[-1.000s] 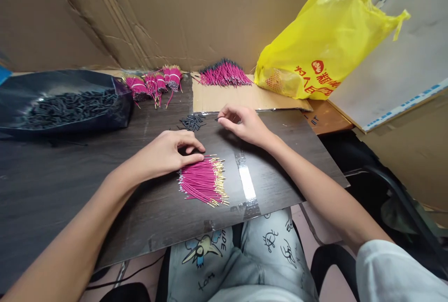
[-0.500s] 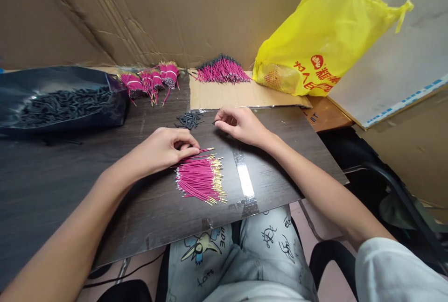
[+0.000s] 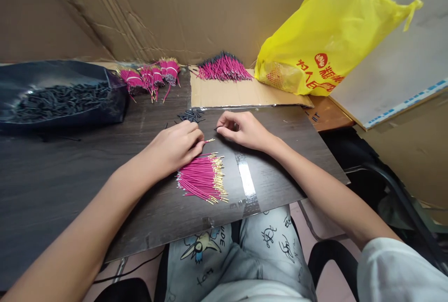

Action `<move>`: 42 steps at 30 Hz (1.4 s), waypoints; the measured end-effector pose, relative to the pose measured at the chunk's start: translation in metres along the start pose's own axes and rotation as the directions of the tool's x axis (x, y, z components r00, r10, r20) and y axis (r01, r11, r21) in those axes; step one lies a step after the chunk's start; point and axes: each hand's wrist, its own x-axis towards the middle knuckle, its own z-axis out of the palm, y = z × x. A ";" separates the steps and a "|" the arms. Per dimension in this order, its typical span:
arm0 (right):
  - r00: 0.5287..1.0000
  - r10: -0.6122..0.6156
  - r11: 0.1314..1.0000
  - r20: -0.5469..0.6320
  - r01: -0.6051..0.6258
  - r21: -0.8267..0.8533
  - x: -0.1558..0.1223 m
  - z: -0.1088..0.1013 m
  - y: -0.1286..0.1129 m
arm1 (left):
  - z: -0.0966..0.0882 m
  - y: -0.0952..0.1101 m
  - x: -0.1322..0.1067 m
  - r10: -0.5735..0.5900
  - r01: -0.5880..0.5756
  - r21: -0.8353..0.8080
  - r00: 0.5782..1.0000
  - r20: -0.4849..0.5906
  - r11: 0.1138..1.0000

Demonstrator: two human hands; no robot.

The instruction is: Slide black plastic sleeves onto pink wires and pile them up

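My left hand (image 3: 180, 147) is pinched on a magenta wire (image 3: 209, 141), whose gold-coloured tip sticks out to the right past the fingers. Just below that hand, a flat row of magenta wires (image 3: 199, 178) lies on the dark table, gold ends to the right. My right hand (image 3: 241, 128) pinches a small black sleeve (image 3: 217, 128), pointing left toward the wire tip; a short gap separates the two. Behind both hands is a small heap of black sleeves (image 3: 191, 115).
At the left, an open dark bag (image 3: 119, 106) holds many black sleeves. Banded wire bundles (image 3: 154, 78) lie at the back. Wires with black ends (image 3: 224, 68) are piled on a cardboard sheet (image 3: 245, 94), beside a yellow plastic bag (image 3: 301, 50).
My left hand has lifted the magenta wire slightly up and away from the row. My right hand has shifted a little, with the black sleeve now showing more at its fingertips.
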 end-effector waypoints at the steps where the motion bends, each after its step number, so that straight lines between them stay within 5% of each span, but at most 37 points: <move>1: 1.000 0.004 1.000 0.006 -0.004 0.004 0.000 0.001 0.000 | 0.001 0.001 0.001 0.007 -0.007 0.048 1.000 0.003 0.999; 8: 0.999 0.030 0.999 0.017 -0.030 0.011 0.003 0.005 -0.001 | 0.001 0.005 0.003 0.024 -0.022 0.161 1.000 -0.014 0.987; 15: 1.000 0.027 0.999 0.015 -0.027 0.038 0.003 0.005 0.001 | -0.004 0.001 -0.001 0.033 -0.022 0.106 0.994 -0.102 0.994; 24: 1.000 0.010 0.998 0.017 -0.011 0.055 0.004 0.006 0.002 | 0.000 0.005 0.008 -0.051 0.042 0.215 0.998 0.039 0.976; 29: 0.999 0.032 0.996 0.020 -0.033 0.081 0.004 0.006 -0.001 | 0.002 -0.001 0.003 -0.107 0.107 0.047 0.994 0.007 0.993; 35: 0.994 0.107 0.883 0.022 -0.105 0.458 0.005 0.011 -0.006 | -0.011 0.005 0.001 -0.278 0.255 -0.392 0.960 -0.003 0.884; 42: 0.988 0.151 0.806 0.039 -0.146 0.574 0.006 0.015 -0.007 | -0.016 0.011 -0.001 -0.352 0.295 -0.512 0.936 -0.016 0.807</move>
